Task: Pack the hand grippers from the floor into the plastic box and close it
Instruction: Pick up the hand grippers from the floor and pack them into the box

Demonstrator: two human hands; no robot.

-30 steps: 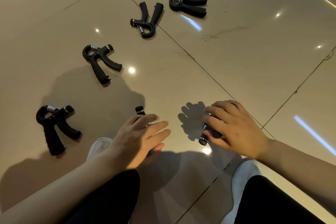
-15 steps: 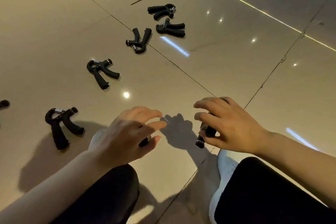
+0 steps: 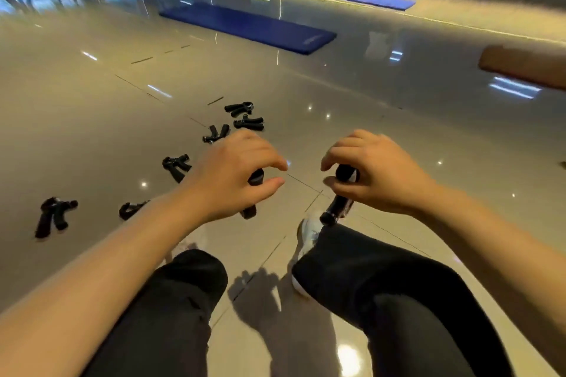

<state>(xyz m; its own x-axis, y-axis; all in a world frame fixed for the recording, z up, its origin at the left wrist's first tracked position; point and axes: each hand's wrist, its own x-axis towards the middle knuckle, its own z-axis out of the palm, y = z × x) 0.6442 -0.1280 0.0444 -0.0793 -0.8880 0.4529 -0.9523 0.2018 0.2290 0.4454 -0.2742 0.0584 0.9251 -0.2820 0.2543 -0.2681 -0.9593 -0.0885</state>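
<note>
Both hands are now lifting clear of the floor (image 3: 92, 119), where a second ago they were down on it. The left hand (image 3: 235, 174) is curling round one black hand gripper (image 3: 255, 177), and the right hand (image 3: 373, 171) is gripping another hand gripper (image 3: 335, 208), whose lower handle is hanging free below the palm. The view is also tilting up, so two blue mats (image 3: 248, 24) are coming into sight at 12 o'clock. By judgement, these two are on their way to the box and packing is only starting.

Six more grippers (image 3: 177, 164) are lying on the floor in a loose line from 9 o'clock towards 12 o'clock, well apart from the hands; one is partly hidden behind the left forearm. The plastic box is not showing anywhere, so its place and lid cannot be told. Most of the left hand's gripper is covered by the fingers.
</note>
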